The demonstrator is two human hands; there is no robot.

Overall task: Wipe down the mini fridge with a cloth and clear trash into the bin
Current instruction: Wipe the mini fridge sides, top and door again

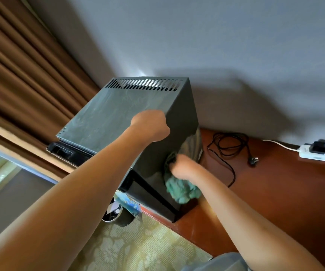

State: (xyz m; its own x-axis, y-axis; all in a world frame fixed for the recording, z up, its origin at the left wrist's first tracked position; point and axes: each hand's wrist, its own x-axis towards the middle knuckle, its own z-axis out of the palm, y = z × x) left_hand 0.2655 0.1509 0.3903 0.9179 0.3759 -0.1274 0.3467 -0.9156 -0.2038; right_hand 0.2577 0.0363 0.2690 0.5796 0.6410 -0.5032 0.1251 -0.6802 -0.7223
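A black mini fridge (118,108) stands on a reddish wooden counter, with vent slots along the back of its top. My left hand (150,125) rests on the top near the right edge, fingers curled over that edge. My right hand (183,166) grips a crumpled green cloth (181,189) and presses it against the fridge's glossy right side, low down. A round bin (118,214) with a blue printed wrapper at its rim sits on the floor below the fridge's front corner.
A black power cord (230,147) with its plug lies loose on the wooden counter (275,192) right of the fridge. A white power strip (312,152) with chargers sits at the far right. Brown curtains (20,75) hang left. Patterned carpet covers the floor.
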